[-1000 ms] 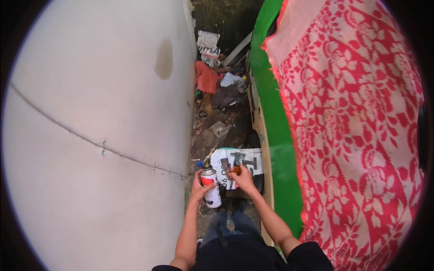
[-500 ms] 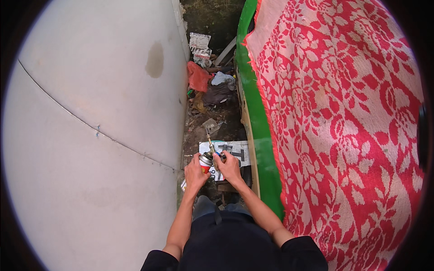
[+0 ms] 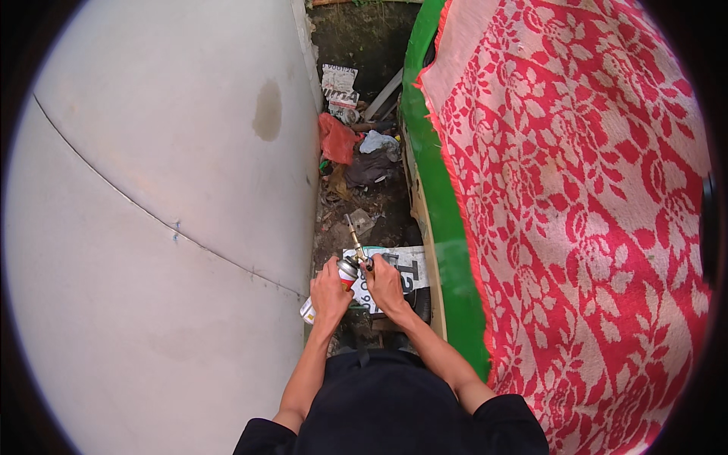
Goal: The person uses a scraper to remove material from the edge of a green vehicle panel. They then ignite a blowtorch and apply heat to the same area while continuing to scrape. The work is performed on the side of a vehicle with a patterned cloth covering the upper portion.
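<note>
My left hand (image 3: 329,293) is wrapped round a white and red gas canister (image 3: 348,276), whose white lower end sticks out on the wall side. The canister lies tilted, top toward the right. A brass-coloured torch head (image 3: 355,238) is at its top, with its slim nozzle pointing away from me. Curled about the torch head's dark knob end is my right hand (image 3: 385,287); the fingertips are partly hidden. No flame shows at the nozzle tip.
A pale wall (image 3: 174,136) rises close on the left. To the right are a green edge (image 3: 447,220) and a red-and-pink floral cloth (image 3: 576,197). Below my hands lies a printed white board (image 3: 409,262). Farther off are a red plastic bag (image 3: 337,139) and other litter.
The canister's lower end has come further into sight beside my left hand. Both hands keep their hold, and the whole view has shifted slightly.
</note>
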`<state>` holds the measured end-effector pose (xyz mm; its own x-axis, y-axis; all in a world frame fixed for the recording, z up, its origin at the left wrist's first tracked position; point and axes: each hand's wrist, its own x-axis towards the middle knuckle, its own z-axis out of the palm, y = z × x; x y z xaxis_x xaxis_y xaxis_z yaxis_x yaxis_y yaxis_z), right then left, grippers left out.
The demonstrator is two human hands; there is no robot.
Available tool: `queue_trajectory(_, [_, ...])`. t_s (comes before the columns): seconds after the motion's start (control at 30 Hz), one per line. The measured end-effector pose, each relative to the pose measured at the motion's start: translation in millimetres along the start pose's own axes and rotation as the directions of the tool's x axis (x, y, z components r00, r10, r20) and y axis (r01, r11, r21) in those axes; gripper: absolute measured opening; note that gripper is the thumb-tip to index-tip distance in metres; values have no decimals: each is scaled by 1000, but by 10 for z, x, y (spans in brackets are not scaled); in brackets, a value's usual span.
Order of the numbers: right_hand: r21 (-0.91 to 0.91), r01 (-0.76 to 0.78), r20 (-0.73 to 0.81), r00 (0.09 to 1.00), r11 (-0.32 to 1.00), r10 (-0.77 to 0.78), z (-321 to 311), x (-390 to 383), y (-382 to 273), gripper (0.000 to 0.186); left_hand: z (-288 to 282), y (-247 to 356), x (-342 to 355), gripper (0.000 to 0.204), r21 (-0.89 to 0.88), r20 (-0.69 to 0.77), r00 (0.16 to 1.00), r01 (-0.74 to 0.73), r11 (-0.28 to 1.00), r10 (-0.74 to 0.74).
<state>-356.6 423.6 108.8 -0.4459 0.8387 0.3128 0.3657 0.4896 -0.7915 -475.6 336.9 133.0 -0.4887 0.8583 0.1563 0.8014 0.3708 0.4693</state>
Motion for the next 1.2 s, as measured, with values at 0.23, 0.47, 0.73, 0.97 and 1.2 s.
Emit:
queue_trajectory(0.23, [-51, 49, -53, 997, 997, -52, -18, 16, -143, 26, -70, -195, 94, 75, -40, -2, 1000, -23, 999, 23])
queue_trajectory(0.47, [37, -232, 35, 972, 972, 231, 41, 21, -91, 29, -80, -252, 158, 74, -12, 14, 997, -79, 997, 79])
queue_trajectory(0.73, [202, -342, 59, 940, 918, 337, 4, -67, -94, 34, -66, -331, 119, 76, -90, 23, 998, -51, 995, 53])
queue_trajectory(0.97, [647, -510, 281, 851, 568, 443, -101, 24, 225, 22, -141, -488, 40, 75, -269, 119, 988, -67, 961, 102])
queue_trajectory(1.2, [602, -635, 400, 764, 483, 506, -173, 119, 336, 40, -279, -434, -92, 75, -342, 230, 961, -69, 937, 155])
